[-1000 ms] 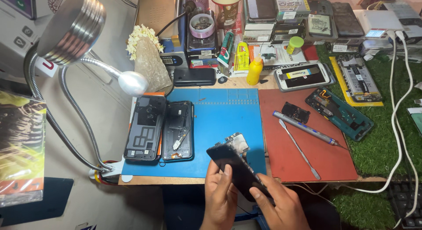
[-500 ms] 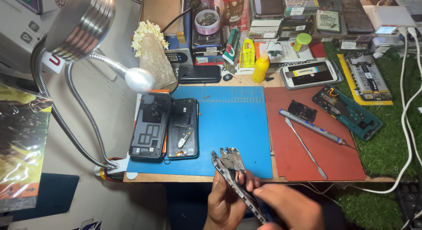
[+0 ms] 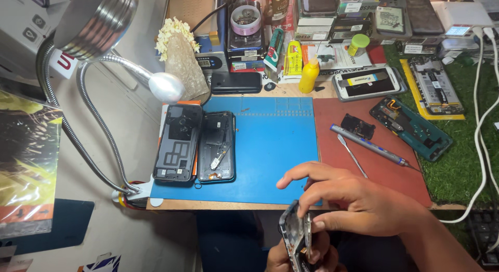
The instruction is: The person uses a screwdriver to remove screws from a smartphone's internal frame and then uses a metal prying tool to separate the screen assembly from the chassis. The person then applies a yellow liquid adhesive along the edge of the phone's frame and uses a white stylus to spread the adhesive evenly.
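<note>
An opened phone (image 3: 294,234) stands on edge at the bottom of the view, below the front rim of the work mats, its bare inner frame turned up toward the camera. The left hand (image 3: 297,257) cups it from underneath, fingers wrapped round the lower end; only the top of this hand shows. The right hand (image 3: 353,202) grips the phone's upper edge from the side, thumb and bent fingers pinching it, while the index finger sticks out straight to the left over the blue mat (image 3: 270,147).

Just beyond the right hand, a thin metal pry tool (image 3: 352,155) and a grey precision screwdriver (image 3: 370,146) lie slanted on the red mat (image 3: 374,168), with a small black part (image 3: 357,126) beside them and a teal phone body (image 3: 411,128) farther right. Well to the left of both hands, two stripped phone shells (image 3: 195,143) lie side by side on the blue mat. Farther away from the hands stand a yellow bottle (image 3: 309,74), a white-framed phone (image 3: 368,83) and a gooseneck lamp (image 3: 96,23).
</note>
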